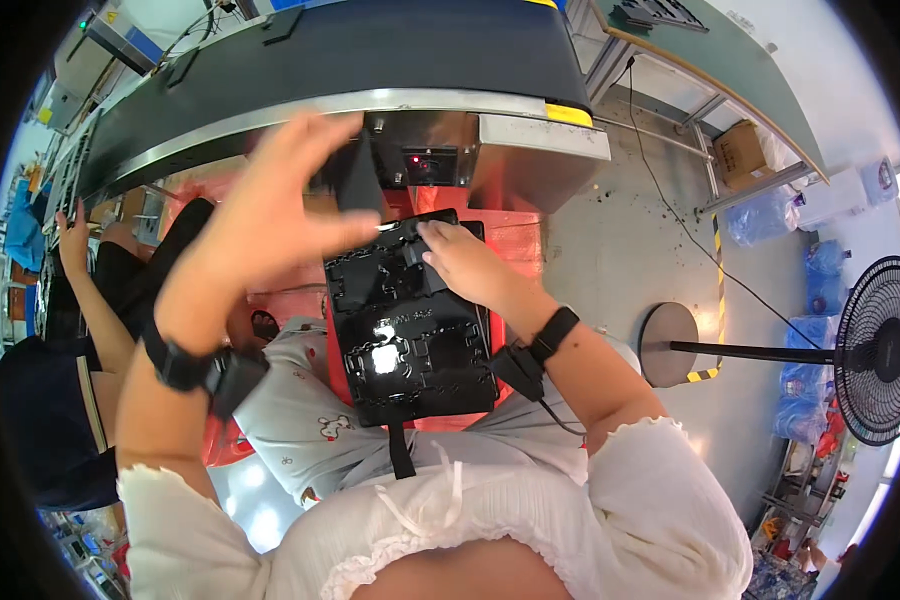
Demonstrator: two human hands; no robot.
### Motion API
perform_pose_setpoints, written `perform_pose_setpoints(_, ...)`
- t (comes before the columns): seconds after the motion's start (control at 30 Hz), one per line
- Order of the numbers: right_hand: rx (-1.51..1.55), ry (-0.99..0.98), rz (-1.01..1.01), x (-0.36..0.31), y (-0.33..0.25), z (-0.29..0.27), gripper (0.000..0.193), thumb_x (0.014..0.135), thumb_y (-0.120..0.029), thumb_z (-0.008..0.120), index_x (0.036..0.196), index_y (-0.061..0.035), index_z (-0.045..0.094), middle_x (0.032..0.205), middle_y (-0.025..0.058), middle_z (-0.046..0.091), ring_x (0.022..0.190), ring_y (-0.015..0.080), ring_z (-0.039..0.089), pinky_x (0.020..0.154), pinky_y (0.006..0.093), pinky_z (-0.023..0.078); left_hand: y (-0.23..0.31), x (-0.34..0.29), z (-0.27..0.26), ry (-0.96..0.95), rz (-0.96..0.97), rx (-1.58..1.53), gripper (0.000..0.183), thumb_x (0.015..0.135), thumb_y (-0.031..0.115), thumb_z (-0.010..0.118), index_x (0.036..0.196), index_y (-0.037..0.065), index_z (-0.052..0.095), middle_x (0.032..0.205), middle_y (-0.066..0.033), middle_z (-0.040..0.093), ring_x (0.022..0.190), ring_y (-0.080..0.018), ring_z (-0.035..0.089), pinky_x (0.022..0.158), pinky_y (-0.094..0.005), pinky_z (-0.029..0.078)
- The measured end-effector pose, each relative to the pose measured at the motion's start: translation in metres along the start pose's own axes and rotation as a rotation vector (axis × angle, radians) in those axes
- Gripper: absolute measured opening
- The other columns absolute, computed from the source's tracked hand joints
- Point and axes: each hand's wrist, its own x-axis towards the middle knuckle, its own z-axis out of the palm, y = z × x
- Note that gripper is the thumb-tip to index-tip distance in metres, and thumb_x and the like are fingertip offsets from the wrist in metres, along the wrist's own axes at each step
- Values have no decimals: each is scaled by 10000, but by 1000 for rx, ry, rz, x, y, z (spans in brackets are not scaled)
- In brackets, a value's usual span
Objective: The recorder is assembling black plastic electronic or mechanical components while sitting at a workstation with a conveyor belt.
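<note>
A glossy black moulded plastic panel [417,350] with raised ribs and recesses lies across my lap. My right hand [467,262] is at its far part, fingers closed together over a small dark grey piece [413,253]; the fingertips are partly hidden. Raised to the left of the panel's far end, my left hand [270,205] is smeared by motion. Its thumb is apart from its fingers. A dark flat shape [356,178] shows between them, but I cannot tell whether the hand holds it. A black strap [400,450] hangs from the panel's near edge.
Beyond the panel runs a conveyor with a black belt [430,50], carrying flat black pieces [282,27]. Its metal housing [540,158] juts out close by. A person [50,400] sits at left. On the right stand a fan [875,350] and a green-topped table [730,70].
</note>
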Motion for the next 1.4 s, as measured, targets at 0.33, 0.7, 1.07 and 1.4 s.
perform_pose_setpoints(0.33, -406, -75, 150, -91, -51, 24, 526, 865, -204, 638, 1337, -5, 519, 1448, 213, 415, 1342, 391, 387, 1024, 532, 413, -40, -106, 158, -255, -270, 100, 734, 747, 322, 791, 1365, 39, 514, 1325, -130, 505, 1299, -322, 427, 1071, -498, 340)
perform_pose_setpoints(0.7, 164, 223, -185, 49, -84, -183, 371, 906, -133, 665, 1267, -61, 620, 1243, 91, 619, 1137, 181, 582, 942, 321, 486, -38, -112, 137, -113, -73, 87, 377, 886, 84, 630, 1261, 56, 603, 1408, -129, 497, 1340, -344, 440, 1105, -513, 343)
perform_pose_setpoints(1.07, -456, -232, 239, 273, 5, -260, 853, 720, -246, 789, 1463, -51, 419, 1440, 209, 477, 1353, 342, 439, 1137, 385, 340, -137, 105, -42, 473, -60, 286, 451, 911, 274, 643, 1315, 92, 563, 1397, -159, 502, 1316, -351, 469, 1084, -432, 396)
perform_pose_setpoints(1.4, -420, 325, -81, 148, -58, -275, 198, 815, -141, 669, 965, -14, 693, 923, 174, 636, 930, 359, 608, 821, 429, 488, -176, 190, -30, -174, -167, 184, 727, 797, 498, 750, 1351, 65, 564, 1276, -209, 605, 1207, -344, 558, 1037, -409, 426)
